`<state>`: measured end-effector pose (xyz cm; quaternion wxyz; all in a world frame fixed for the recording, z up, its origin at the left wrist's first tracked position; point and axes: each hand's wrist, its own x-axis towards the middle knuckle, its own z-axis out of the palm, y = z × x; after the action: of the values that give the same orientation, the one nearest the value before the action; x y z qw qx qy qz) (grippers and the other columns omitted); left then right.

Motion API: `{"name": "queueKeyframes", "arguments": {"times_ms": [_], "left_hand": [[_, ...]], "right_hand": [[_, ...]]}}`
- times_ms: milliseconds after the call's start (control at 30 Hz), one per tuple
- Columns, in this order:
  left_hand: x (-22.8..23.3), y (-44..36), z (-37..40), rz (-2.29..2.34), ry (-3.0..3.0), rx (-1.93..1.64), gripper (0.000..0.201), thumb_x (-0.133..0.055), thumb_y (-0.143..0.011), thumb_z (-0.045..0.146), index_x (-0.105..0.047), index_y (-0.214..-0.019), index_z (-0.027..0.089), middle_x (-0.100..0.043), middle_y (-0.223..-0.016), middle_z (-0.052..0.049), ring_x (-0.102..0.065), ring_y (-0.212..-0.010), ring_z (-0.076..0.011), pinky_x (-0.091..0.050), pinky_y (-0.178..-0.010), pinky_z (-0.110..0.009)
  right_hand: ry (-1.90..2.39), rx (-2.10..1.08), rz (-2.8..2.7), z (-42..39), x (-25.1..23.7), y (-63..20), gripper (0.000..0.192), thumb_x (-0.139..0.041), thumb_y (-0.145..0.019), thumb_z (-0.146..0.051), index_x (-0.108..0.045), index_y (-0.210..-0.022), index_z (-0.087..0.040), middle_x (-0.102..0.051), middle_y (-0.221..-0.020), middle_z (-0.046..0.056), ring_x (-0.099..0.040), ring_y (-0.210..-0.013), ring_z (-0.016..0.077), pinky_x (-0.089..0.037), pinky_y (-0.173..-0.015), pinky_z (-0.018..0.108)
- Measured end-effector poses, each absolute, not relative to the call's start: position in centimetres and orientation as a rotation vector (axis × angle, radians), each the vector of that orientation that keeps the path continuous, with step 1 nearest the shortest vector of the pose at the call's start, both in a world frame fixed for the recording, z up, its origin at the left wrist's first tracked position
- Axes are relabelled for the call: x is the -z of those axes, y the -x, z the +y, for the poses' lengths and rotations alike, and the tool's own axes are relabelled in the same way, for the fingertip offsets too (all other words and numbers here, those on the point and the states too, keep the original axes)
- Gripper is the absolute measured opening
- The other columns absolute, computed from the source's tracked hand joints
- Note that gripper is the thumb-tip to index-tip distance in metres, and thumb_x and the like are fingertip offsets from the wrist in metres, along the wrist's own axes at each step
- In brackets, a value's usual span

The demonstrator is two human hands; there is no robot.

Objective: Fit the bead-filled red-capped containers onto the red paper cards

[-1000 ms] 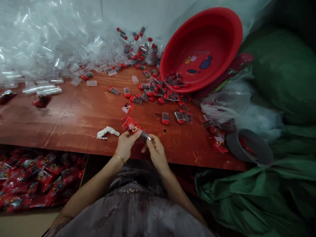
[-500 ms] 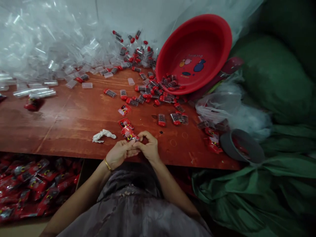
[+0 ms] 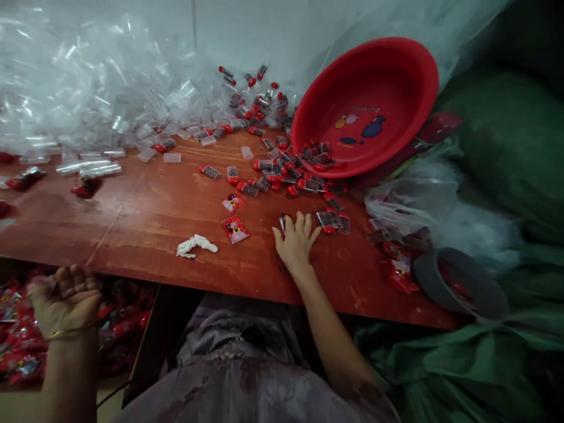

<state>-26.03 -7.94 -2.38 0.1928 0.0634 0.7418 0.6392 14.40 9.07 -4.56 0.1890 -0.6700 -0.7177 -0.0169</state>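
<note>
Left hand [image 3: 66, 296] hangs off the table's [image 3: 145, 235] near edge at 8 o'clock, over a box of red packets [image 3: 20, 352], fingers loosely curled, palm up; can't tell if anything's in it. A drop from there could miss the box. Red sachet [image 3: 235, 228] lies loose mid-table. Right hand [image 3: 296, 238], fingers spread wide, lands flat on a red-capped case [image 3: 282, 223]. Neighbouring case [image 3: 328, 220] at 3 o'clock sits close; a sloppy grab may knock it.
</note>
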Motion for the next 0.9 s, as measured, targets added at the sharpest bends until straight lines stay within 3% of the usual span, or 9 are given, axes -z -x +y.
{"name": "queueKeyframes", "arguments": {"times_ms": [133,267,433,533,667,900], "left_hand": [[2.9,25.6,-8.7,1.790,0.235,-1.966,0.054,-0.005,-0.091,0.038,-0.045,-0.058,0.024,-0.067,-0.055,0.011,-0.063,-0.094,-0.0082,-0.051,-0.087,-0.032],[1.7,21.3,-6.7,1.513,0.246,-2.127,0.032,-0.036,-0.086,0.036,-0.053,-0.061,0.025,-0.068,-0.057,0.013,-0.065,-0.071,-0.0126,-0.052,-0.075,-0.032],[0.4,14.2,-3.5,1.533,-0.288,-1.917,0.014,-0.065,-0.072,0.035,-0.065,-0.074,0.021,-0.070,-0.064,0.005,-0.064,-0.064,-0.0142,-0.051,-0.071,-0.029],[0.5,10.5,-1.5,1.543,-0.736,-1.577,0.024,-0.069,-0.069,0.037,-0.068,-0.081,0.017,-0.072,-0.074,-0.003,-0.065,-0.069,-0.0185,-0.050,-0.072,-0.032],[1.1,7.2,1.1,1.546,-1.095,-1.336,0.030,-0.071,-0.066,0.037,-0.070,-0.091,0.020,-0.072,-0.082,-0.005,-0.064,-0.074,-0.0192,-0.048,-0.073,-0.029],[1.9,5.4,5.4,1.854,-1.405,-1.147,0.057,-0.064,-0.073,0.041,-0.053,-0.125,0.019,-0.068,-0.108,-0.012,-0.063,-0.078,-0.0213,-0.044,-0.072,-0.030]], "right_hand": [[1.688,-0.075,-2.122,8.2,3.6,-10.0,0.042,-0.050,-0.085,-0.050,-0.063,-0.105,-0.015,-0.064,-0.108,0.014,-0.050,-0.104,0.0279,-0.031,-0.093,0.045],[1.704,-0.297,-2.185,9.1,3.3,-7.3,0.041,-0.062,-0.073,-0.058,-0.065,-0.084,-0.019,-0.068,-0.086,0.010,-0.055,-0.084,0.0246,-0.036,-0.076,0.036],[1.702,-0.488,-2.100,10.0,3.8,-7.3,0.019,-0.065,-0.077,-0.040,-0.065,-0.078,-0.022,-0.069,-0.077,0.003,-0.059,-0.074,0.0196,-0.036,-0.068,0.030],[1.664,-0.555,-2.038,10.0,4.0,-7.7,0.011,-0.063,-0.078,-0.033,-0.064,-0.078,-0.022,-0.070,-0.076,0.002,-0.060,-0.071,0.0179,-0.037,-0.065,0.028],[1.595,-0.612,-1.879,9.7,4.3,-7.9,0.010,-0.059,-0.076,-0.031,-0.062,-0.077,-0.021,-0.067,-0.074,0.001,-0.058,-0.068,0.0166,-0.039,-0.064,0.027],[1.329,-0.817,-1.557,9.8,4.5,-8.1,0.024,-0.052,-0.075,-0.042,-0.056,-0.077,-0.018,-0.060,-0.070,0.000,-0.051,-0.062,0.0129,-0.040,-0.061,0.024]]}}
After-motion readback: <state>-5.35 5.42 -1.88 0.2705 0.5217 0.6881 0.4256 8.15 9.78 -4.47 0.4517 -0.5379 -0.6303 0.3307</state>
